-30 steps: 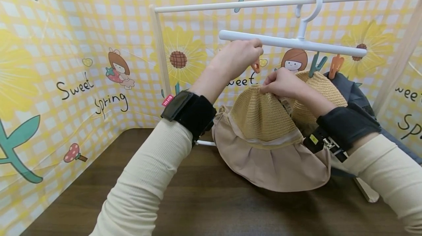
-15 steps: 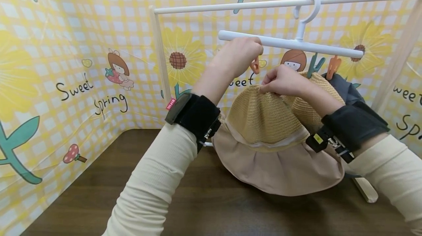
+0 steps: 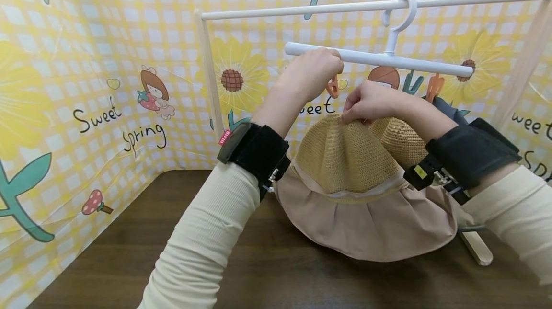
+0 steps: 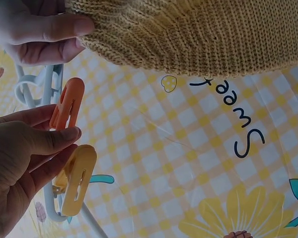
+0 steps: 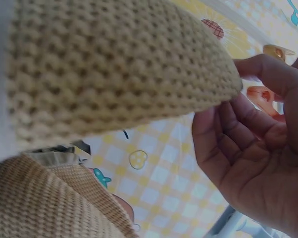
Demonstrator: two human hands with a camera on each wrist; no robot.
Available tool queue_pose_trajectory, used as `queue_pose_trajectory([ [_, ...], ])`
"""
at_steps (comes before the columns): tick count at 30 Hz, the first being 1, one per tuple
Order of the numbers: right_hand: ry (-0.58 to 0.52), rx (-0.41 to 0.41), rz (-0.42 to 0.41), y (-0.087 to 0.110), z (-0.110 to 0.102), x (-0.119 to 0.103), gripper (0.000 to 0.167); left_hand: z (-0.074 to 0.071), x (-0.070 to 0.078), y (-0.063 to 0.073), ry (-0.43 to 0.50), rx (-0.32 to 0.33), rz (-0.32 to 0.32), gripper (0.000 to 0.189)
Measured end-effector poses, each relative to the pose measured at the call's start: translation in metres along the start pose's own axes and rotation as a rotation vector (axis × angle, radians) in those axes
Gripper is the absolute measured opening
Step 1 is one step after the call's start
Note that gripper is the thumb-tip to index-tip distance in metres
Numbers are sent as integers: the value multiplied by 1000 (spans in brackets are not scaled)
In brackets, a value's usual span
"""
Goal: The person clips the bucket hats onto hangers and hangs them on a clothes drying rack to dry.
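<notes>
My left hand (image 3: 312,72) is up at the left half of the white hanger (image 3: 431,63). Its thumb and fingers pinch an orange clothespin (image 4: 68,103), and a yellow clothespin (image 4: 79,181) hangs just beside the fingers. Lower and to the right, my right hand (image 3: 373,100) pinches the crown top of a woven tan sun hat (image 3: 349,155) with a wide pink brim (image 3: 362,232). The hat's top is below the orange clothespin and apart from it. Behind the right forearm a second woven hat (image 3: 403,139) partly shows.
The hanger hooks over a white rail (image 3: 302,10) on a wooden stand (image 3: 209,69). Toward its right end hang a green clothespin (image 3: 412,82) and another orange clothespin (image 3: 435,87), with dark grey cloth (image 3: 450,108) under them. Below is a dark wooden table (image 3: 241,270).
The hat's brim has spread right and slightly down as the right forearm moved right. The left hand keeps its hold on the orange clothespin, almost still.
</notes>
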State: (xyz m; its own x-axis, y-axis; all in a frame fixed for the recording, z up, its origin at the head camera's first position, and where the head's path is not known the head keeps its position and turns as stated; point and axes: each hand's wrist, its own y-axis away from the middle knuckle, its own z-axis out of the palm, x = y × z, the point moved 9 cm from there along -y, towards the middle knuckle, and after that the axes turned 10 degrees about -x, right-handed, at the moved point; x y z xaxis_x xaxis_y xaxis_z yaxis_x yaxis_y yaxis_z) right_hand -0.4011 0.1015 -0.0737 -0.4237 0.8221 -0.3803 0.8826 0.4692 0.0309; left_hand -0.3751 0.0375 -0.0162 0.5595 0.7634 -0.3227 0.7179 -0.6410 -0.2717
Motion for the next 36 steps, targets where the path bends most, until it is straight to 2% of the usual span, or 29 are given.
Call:
queue_pose_trajectory([
  [8, 38, -144, 52, 0, -1, -6, 13, 0, 0, 0, 1, 3, -3, 26],
  [12, 22, -177, 73, 1, -2, -10, 11, 0, 0, 0, -2, 5, 0, 26],
  [25, 55, -131, 100, 3, -11, -15, 14, 0, 2, -1, -43, -16, 23, 24],
  [31, 40, -120, 97, 2, -12, -16, 15, -1, 3, -2, -83, 0, 38, 26],
  [36, 26, -103, 97, 3, -15, -16, 14, -1, 4, -2, -78, -1, 52, 27],
])
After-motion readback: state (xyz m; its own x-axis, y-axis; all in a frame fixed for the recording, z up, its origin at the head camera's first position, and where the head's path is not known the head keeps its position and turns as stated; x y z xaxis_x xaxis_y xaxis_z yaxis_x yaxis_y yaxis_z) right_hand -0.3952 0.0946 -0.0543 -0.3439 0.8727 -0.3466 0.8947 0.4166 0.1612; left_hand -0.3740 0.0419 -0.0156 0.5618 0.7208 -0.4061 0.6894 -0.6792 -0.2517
